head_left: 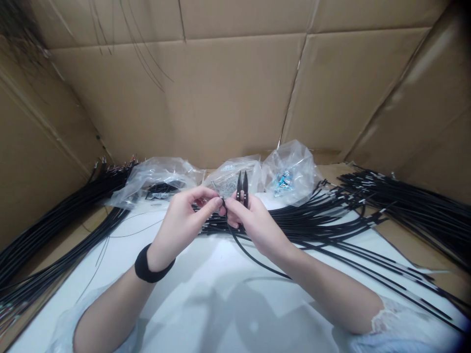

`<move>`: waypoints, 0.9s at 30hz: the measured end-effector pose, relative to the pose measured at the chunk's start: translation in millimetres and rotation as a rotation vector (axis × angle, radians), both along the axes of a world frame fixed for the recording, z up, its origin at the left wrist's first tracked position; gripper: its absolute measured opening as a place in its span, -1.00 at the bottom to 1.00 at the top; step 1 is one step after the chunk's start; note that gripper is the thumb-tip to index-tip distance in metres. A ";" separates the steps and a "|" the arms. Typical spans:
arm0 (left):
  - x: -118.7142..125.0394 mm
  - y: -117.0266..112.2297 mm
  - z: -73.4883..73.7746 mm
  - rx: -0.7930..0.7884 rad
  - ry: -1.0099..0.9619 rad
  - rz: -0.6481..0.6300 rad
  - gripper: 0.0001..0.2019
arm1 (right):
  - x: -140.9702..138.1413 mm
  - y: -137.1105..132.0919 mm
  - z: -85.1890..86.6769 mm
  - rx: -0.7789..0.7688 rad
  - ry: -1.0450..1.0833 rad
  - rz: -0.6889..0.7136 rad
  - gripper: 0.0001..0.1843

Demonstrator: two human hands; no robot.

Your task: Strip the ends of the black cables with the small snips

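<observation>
Both of my hands meet over the middle of the white table. My left hand is closed, its thumb and fingertips pinching the end of a black cable. Close beside it, my right hand grips the same cable between thumb and forefinger. A pair of black thread snips is also tucked in my right hand, blades pointing up and slightly apart. From my hands the cable droops and curves right, passing under my right forearm. The exact cable tip is mostly hidden by my fingers.
Behind my hands lie a bag with black parts, a bag of small metal parts and a bag with bluish metal pieces. Black cable bundles lie left, centre-right and far right. Cardboard walls enclose the table.
</observation>
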State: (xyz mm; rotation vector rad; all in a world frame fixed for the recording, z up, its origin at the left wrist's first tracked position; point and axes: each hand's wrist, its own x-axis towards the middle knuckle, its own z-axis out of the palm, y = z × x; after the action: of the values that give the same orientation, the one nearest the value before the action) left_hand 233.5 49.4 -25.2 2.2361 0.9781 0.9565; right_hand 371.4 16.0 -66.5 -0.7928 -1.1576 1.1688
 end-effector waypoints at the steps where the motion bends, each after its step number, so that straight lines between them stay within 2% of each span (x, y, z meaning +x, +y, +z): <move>1: -0.4 0.5 0.0 -0.048 0.001 -0.021 -0.78 | -0.1 0.5 -0.4 0.000 0.002 0.010 -0.76; 6: -2.0 4.2 -1.4 -0.335 -0.105 -0.125 -0.74 | 1.0 4.1 -1.8 -0.017 -0.042 0.044 -0.63; 12: 0.2 8.2 -4.5 -0.534 -0.113 -0.154 -0.80 | 5.3 8.3 -0.2 -0.170 0.136 0.138 -0.81; 14: 0.8 9.9 -6.5 -0.581 -0.120 -0.174 -0.82 | 5.9 9.7 -1.5 -0.204 0.187 0.148 -0.83; 17: 1.0 11.9 -7.5 -0.567 -0.100 -0.193 -0.80 | 6.2 11.4 -3.8 -0.223 0.213 0.142 -0.83; 20: 0.4 10.4 -6.4 -0.359 0.030 -0.176 -0.76 | 6.7 11.9 -3.3 -0.223 0.248 0.158 -0.83; 25: 1.5 2.4 -13.8 0.417 0.211 0.120 -0.83 | 8.6 9.6 3.2 -0.205 0.337 0.156 -0.75; 27: 2.9 1.0 -19.3 0.675 0.246 0.185 -0.87 | 9.6 7.3 5.9 -0.186 0.344 0.155 -0.69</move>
State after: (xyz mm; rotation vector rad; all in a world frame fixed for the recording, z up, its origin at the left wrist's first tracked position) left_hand 236.5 50.4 -44.4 2.9135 1.0974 1.2553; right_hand 381.0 23.3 -60.6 -0.6162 -0.8438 1.4924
